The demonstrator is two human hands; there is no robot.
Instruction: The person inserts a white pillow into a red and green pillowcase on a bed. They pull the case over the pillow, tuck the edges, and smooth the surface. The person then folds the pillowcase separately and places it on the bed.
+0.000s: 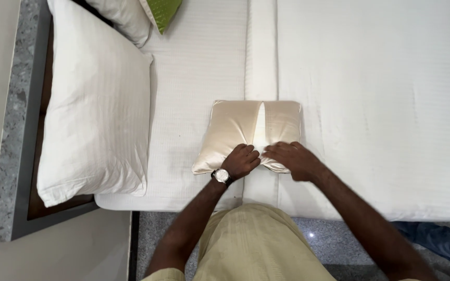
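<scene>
While both hands press down on the near edge of a small cream satin cushion (246, 130), the left hand (241, 161) is curled into a fist on the fabric and the right hand (292, 158) lies just beside it, fingers bent and clamped on the cushion's edge — a deep crease runs away from between them. The cushion lies on the white bed (371, 78); well to the left of the left hand sits a large white pillow (97, 104), with a green cushion (162, 11) beyond it.

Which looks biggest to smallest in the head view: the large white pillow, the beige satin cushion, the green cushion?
1. large white pillow
2. beige satin cushion, under both hands
3. green cushion, though it is cut off by the frame edge, so its true size is unsure.
</scene>
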